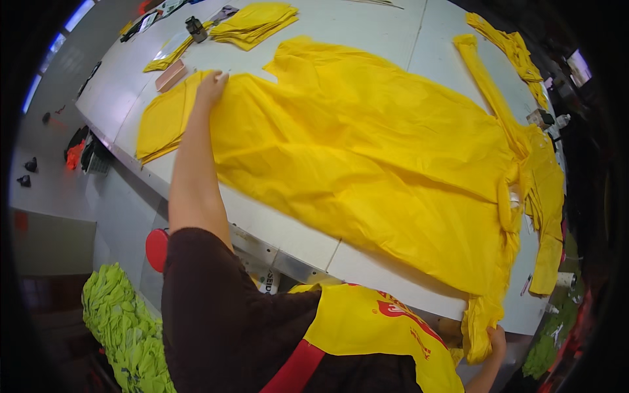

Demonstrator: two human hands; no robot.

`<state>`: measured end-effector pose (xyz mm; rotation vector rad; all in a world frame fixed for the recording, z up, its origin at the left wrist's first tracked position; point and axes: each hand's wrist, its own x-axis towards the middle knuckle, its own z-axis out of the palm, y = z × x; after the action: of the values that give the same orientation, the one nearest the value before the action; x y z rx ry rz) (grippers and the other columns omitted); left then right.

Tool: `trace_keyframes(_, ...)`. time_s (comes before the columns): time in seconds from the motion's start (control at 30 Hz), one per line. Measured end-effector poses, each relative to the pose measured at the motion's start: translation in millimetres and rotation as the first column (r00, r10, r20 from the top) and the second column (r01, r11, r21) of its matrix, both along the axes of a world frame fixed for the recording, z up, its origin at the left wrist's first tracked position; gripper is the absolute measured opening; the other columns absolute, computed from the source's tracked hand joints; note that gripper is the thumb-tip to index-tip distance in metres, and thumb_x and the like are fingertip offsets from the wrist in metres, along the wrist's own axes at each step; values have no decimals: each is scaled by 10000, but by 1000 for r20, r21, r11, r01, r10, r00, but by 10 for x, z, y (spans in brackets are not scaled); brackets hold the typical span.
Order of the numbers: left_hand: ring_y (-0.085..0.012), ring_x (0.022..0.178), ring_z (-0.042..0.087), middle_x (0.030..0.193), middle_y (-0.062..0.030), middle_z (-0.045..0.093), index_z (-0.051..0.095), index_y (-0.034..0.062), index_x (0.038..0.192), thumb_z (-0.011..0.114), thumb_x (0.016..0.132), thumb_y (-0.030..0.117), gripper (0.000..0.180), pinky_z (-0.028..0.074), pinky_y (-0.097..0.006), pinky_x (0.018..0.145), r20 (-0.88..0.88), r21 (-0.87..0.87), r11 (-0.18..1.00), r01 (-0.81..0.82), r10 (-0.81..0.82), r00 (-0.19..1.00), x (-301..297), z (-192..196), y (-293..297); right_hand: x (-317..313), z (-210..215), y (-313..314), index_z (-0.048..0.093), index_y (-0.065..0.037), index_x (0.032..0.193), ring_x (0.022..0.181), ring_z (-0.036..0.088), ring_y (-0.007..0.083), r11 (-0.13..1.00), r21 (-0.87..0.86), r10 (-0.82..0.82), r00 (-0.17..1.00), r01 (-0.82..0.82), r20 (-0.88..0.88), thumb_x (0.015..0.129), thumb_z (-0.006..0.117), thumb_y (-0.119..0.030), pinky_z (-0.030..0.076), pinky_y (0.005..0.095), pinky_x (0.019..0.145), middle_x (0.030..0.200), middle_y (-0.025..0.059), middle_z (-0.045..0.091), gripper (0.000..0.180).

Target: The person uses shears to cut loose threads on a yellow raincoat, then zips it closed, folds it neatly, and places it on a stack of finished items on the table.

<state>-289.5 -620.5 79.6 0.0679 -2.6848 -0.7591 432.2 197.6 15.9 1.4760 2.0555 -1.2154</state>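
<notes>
A large yellow garment (367, 144) of thin, crinkled fabric lies spread across the table, with its long sleeves at the right. My left hand (212, 86) pinches its far left edge, beside a stack of folded yellow pieces (160, 121). At the near right, my right hand (496, 342) grips the end of a sleeve (481, 321) that hangs over the table's front edge. Its fingers are partly hidden by the fabric. A yellow cloth with red print (367, 321) lies across my body.
Beside the stack stands a pink box (171, 76). More folded yellow pieces (255, 23) and a dark bottle (195, 29) are at the back left. Other yellow garments (544, 190) lie along the right end of the white table (295, 223). Lime-green fabric (124, 321) is heaped below left.
</notes>
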Motion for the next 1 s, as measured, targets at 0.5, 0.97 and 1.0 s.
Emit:
trace_keyframes(0.5, -318, 910, 598, 952, -188, 627, 567, -6, 1117, 633, 792, 325, 468, 466, -375, 792, 85, -46, 965, -257, 260, 962, 2546, -1356, -1163, -875, 154, -541, 218, 18, 1365, 1027, 524, 304, 964, 189, -143, 967, 184, -212, 755, 677, -271, 449, 374, 851, 1235, 214, 455, 817)
trace_keyframes(0.97, -113, 491, 524, 632, -24, 548, 566, 80, 852, 571, 841, 338, 259, 454, -225, 402, 571, 604, 610, -513, 118, 812, 1879, -639, -742, -1564, 823, -307, 496, 26, 1191, 1030, 541, 219, 898, -414, -373, 761, 151, -531, 885, 514, -211, 425, 327, 886, 1133, 117, 570, 387)
trace_keyframes(1.0, -118, 497, 532, 655, -31, 562, 567, 79, 856, 567, 843, 338, 260, 466, -225, 413, 544, 661, 570, -488, 83, 835, 1654, -606, -632, -1616, 857, -292, 504, 21, 1185, 1019, 547, 212, 865, -486, -422, 702, 123, -573, 893, 502, -215, 430, 322, 879, 1131, 113, 570, 375)
